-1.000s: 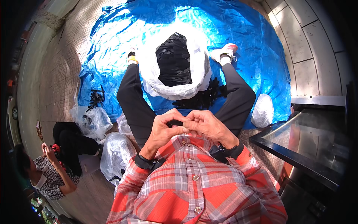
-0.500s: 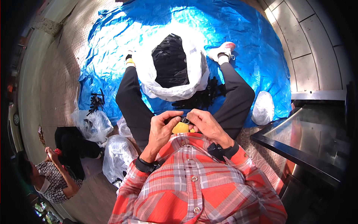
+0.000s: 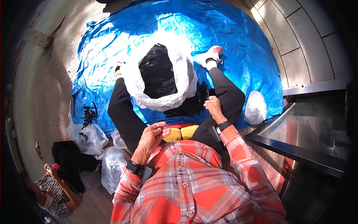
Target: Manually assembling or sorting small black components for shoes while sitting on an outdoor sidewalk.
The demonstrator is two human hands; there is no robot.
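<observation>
Above my lap, my left hand [image 3: 152,135] is held with its fingers curled in toward the thumb, and nothing shows in it. My right hand [image 3: 213,106] is out to the right, over the inner side of my right leg. Its closed fingertips pinch a small black strap piece, partly lost against the dark things behind it. Right beside it lies a loose pile of black strap pieces [image 3: 191,105] on the blue tarp [image 3: 246,59]. Between my legs stands a white plastic bag [image 3: 161,101], its mouth wide, filled with black strips [image 3: 158,72].
A smaller black bunch [image 3: 89,115] lies at the left of the tarp, near clear plastic bags [image 3: 113,164]. A full white bag [image 3: 256,108] stands right of my knee. A black-framed glass case [image 3: 298,130] is at the right. Another person [image 3: 61,190] sits at the lower left.
My hands have parted. The right has moved right and forward to the black pile, and the left has stayed above my lap. The small black buckle piece between them has left that place.
</observation>
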